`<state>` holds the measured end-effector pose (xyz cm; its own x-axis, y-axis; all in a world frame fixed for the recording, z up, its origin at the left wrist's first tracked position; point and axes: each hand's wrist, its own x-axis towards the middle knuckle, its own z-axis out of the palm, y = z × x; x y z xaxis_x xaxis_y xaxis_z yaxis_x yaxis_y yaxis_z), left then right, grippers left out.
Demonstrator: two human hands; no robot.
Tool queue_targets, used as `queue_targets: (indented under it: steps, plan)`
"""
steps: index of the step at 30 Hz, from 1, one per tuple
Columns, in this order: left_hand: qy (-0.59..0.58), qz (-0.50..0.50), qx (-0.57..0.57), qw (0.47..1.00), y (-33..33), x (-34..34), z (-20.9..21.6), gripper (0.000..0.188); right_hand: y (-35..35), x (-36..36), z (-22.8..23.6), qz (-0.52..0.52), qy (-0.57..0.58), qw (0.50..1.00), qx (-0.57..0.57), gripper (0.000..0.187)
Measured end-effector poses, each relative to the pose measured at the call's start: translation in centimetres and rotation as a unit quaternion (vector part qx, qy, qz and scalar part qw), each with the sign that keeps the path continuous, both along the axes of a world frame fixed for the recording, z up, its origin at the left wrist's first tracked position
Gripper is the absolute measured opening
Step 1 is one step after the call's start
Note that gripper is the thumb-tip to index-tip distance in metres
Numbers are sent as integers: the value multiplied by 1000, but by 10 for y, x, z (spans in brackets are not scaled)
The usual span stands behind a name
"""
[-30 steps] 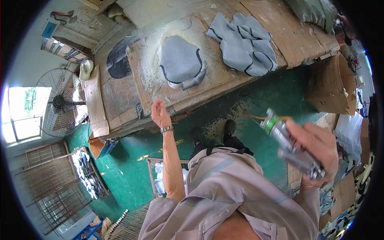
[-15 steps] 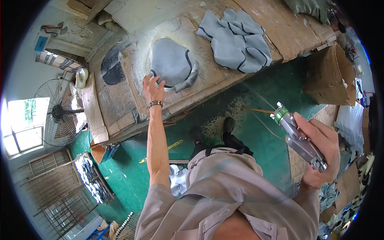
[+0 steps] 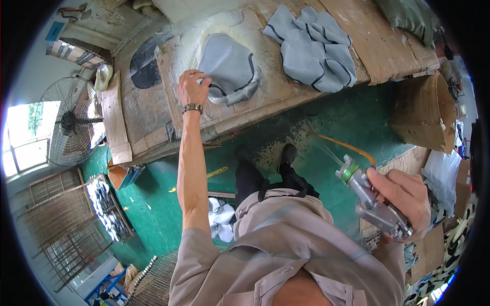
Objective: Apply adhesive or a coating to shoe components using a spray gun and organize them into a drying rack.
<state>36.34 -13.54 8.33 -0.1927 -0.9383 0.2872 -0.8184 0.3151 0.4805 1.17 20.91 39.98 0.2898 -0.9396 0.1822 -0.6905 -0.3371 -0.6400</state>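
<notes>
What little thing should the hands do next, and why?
Maybe the left hand should gently lift the top grey cloth by its left edge: the fingers are right at that edge, and the right hand is busy holding the spray gun away from the cloth.

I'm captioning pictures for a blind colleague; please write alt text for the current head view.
A person's left grip is at the edge of a grey cloth piece on a cardboard-covered bench, while the right grip holds a metal spray gun. More grey cloth lies to the right.
</notes>
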Motion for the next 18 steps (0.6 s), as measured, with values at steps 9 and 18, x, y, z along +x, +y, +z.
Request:
queue_targets:
  steps: [9,18]
  plan:
    - [24,-70,21,997,-9,14,30,21,-23,67,18,-2,41,999,15,63]
    - [78,-98,-62,990,-62,67,89,12,-45,175,21,-235,-8,968,91,47]
